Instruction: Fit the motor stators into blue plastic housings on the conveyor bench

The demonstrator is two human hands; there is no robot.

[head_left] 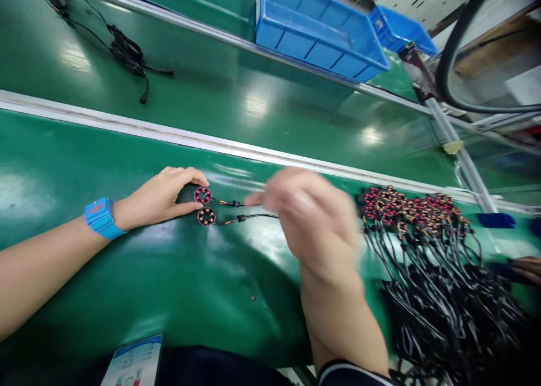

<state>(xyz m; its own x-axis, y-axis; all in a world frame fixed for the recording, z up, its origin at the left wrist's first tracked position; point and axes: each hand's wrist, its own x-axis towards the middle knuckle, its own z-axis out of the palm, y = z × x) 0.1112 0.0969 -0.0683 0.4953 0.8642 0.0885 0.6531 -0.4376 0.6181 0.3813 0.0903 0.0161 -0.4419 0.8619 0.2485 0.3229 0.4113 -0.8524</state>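
Note:
My left hand [175, 194], a blue band on its wrist, pinches a small ring-shaped motor stator with red windings [202, 195] between thumb and fingers. Just below it on the green mat lies a second stator with copper-orange windings [207, 216], close to my thumb tip. From each stator a black cable [264, 215] runs right, toward my right hand. Motion blurs my right hand [313, 217], which is over the cables; its fingers are smeared, and whether they grip a cable does not show.
A pile of wound stators [416, 211] with bundled black cables [448, 313] lies at right. Across the white rail [169, 133], one coiled cable [127, 50] rests on the belt. A blue bin [321, 31] stands at the back. Another person's hand [528, 267] shows at the right edge.

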